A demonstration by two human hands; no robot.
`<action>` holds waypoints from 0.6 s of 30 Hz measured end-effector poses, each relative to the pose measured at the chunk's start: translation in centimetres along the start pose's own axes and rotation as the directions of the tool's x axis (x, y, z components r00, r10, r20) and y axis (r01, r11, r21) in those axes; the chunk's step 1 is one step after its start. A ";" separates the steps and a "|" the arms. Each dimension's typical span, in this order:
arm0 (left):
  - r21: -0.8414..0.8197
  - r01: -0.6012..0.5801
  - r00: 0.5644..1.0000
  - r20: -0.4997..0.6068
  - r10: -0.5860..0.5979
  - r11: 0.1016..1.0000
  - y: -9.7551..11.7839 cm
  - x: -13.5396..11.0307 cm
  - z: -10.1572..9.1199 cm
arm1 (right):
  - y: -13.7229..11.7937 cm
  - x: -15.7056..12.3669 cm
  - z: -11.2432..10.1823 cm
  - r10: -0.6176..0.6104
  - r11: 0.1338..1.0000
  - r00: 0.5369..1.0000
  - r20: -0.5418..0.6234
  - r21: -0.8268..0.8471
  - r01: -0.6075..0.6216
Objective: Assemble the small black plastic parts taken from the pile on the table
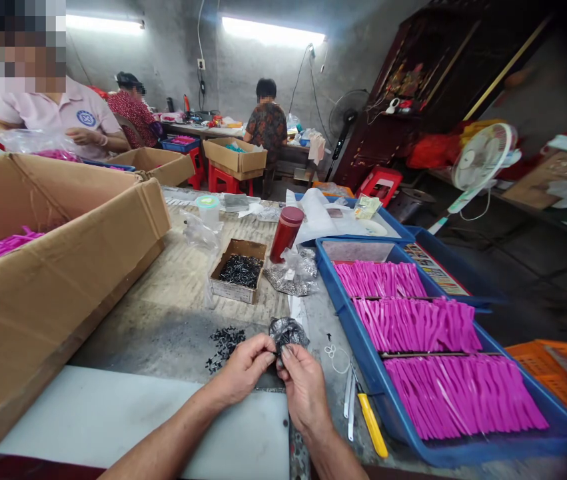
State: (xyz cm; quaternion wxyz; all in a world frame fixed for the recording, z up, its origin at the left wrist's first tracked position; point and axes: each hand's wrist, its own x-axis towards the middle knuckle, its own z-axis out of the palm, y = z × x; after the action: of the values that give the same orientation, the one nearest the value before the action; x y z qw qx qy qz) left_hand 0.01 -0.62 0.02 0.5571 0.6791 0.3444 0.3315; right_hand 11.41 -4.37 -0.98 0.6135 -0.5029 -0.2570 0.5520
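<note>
My left hand (pixel 243 368) and my right hand (pixel 303 387) meet over the table's near edge, fingers pinched together. Between them they grip a small clear plastic bag of black parts (pixel 287 331), which sticks up above my fingertips. Just left of the bag a loose pile of small black parts (pixel 224 343) lies on the table. Further back stands a small cardboard box of black parts (pixel 239 270).
A blue tray (pixel 363 347) with rows of pink plastic pieces is at right. A yellow-handled tool (pixel 372 423) lies beside it. A large cardboard box (pixel 53 267) fills the left. A red bottle (pixel 286 233) stands behind. Other people work at the back.
</note>
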 end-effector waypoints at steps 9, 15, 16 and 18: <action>0.192 -0.088 0.993 -0.066 0.102 0.977 0.3 -0.1 0.1 | -0.7 -0.4 0.8 0.041 0.995 0.999 -0.023 0.095 -0.039; 0.242 -0.131 0.984 -0.085 0.156 0.961 0.1 -0.2 0.2 | -0.7 -0.5 1.1 0.052 0.990 0.999 -0.011 0.129 -0.050; 0.244 -0.130 0.984 -0.087 0.155 0.961 0.1 -0.2 0.2 | -0.5 -0.4 1.0 0.041 0.993 0.999 -0.012 0.107 -0.039; 0.244 -0.122 0.985 -0.087 0.147 0.962 0.1 -0.2 0.2 | -0.2 -0.3 0.8 0.018 0.998 1.000 -0.016 0.060 -0.017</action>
State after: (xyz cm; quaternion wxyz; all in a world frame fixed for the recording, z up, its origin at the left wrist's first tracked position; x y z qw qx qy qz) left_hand 0.14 -0.88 0.02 0.4292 0.7444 0.3632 0.3602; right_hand 10.73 -4.38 -0.41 0.6254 -0.4910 -0.2308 0.5608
